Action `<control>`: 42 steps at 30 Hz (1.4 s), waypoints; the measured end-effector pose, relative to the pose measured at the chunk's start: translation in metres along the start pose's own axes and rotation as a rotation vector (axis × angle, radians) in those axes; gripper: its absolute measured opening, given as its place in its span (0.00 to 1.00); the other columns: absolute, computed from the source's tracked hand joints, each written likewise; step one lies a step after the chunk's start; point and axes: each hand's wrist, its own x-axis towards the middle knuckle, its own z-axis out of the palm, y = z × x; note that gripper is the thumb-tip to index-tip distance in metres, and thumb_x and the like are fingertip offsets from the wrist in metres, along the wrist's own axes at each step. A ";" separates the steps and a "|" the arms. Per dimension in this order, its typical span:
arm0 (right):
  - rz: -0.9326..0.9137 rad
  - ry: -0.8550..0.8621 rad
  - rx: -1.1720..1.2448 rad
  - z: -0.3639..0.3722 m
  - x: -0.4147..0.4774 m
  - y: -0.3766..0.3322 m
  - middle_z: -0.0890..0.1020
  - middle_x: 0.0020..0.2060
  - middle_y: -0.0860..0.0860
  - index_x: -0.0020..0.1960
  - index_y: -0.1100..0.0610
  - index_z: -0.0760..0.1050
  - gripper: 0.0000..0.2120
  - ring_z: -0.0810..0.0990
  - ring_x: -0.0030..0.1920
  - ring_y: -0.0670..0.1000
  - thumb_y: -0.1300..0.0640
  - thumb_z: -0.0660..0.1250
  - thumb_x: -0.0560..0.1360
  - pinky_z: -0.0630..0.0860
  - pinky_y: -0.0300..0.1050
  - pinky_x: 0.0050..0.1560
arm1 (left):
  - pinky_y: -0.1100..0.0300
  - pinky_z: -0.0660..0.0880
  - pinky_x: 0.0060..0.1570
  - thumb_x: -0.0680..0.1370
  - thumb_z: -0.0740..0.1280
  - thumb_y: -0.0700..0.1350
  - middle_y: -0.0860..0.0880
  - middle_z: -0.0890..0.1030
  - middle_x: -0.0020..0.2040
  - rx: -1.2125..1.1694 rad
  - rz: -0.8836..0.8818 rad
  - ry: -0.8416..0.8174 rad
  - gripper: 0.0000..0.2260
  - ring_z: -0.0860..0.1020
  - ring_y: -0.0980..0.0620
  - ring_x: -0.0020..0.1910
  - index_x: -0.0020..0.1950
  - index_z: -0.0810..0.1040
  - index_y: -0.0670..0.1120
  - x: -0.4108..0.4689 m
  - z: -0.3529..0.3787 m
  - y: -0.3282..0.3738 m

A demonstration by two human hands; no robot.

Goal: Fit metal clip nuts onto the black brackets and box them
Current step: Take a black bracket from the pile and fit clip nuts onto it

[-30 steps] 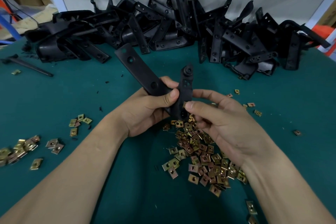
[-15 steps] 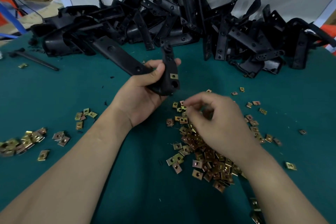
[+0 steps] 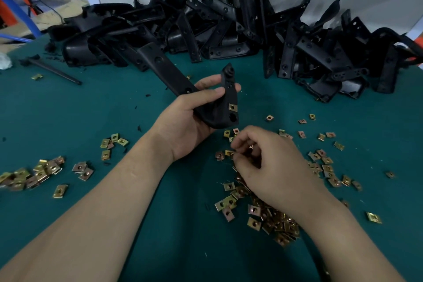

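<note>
My left hand (image 3: 190,121) grips a black L-shaped bracket (image 3: 225,107) above the green table, thumb across its bend. One brass clip nut (image 3: 232,107) sits fitted on the bracket's short arm. My right hand (image 3: 267,167) is down on the pile of loose clip nuts (image 3: 272,215), its fingers curled and its fingertips at a nut near the pile's top. Whether the fingers hold that nut is hidden by the hand.
A big heap of black brackets (image 3: 229,30) lines the back of the green table (image 3: 160,236). More clip nuts lie scattered at the left (image 3: 34,174) and right (image 3: 327,162). A thin black rod (image 3: 55,71) lies at the far left.
My right hand left the bracket and dropped onto the nut pile. My left hand lifted the bracket slightly away, with a nut now showing on its short arm.
</note>
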 end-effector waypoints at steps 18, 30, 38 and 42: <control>0.085 0.147 0.471 0.002 0.005 -0.002 0.84 0.37 0.45 0.41 0.50 0.80 0.07 0.83 0.41 0.44 0.60 0.74 0.75 0.74 0.30 0.40 | 0.57 0.80 0.39 0.73 0.68 0.40 0.47 0.86 0.56 0.080 -0.006 -0.047 0.11 0.84 0.53 0.45 0.53 0.84 0.48 -0.002 0.001 0.001; 0.192 0.052 0.667 -0.008 0.005 0.004 0.87 0.41 0.43 0.44 0.46 0.87 0.09 0.85 0.44 0.41 0.61 0.78 0.71 0.77 0.30 0.45 | 0.50 0.82 0.49 0.75 0.69 0.41 0.48 0.85 0.57 0.168 -0.031 -0.152 0.10 0.84 0.51 0.48 0.52 0.86 0.50 -0.001 -0.005 0.000; 0.141 0.066 0.414 -0.010 0.004 0.007 0.86 0.41 0.39 0.54 0.44 0.83 0.11 0.83 0.46 0.37 0.58 0.74 0.76 0.72 0.25 0.46 | 0.50 0.81 0.53 0.76 0.69 0.41 0.47 0.85 0.58 0.168 -0.033 -0.151 0.10 0.83 0.49 0.52 0.54 0.86 0.50 0.000 -0.007 -0.001; 0.132 0.054 0.422 -0.011 0.004 0.006 0.86 0.40 0.41 0.45 0.49 0.83 0.06 0.84 0.44 0.40 0.59 0.76 0.74 0.76 0.30 0.46 | 0.51 0.82 0.48 0.75 0.69 0.41 0.47 0.85 0.57 0.160 -0.036 -0.152 0.10 0.84 0.51 0.48 0.52 0.86 0.50 0.000 -0.005 -0.001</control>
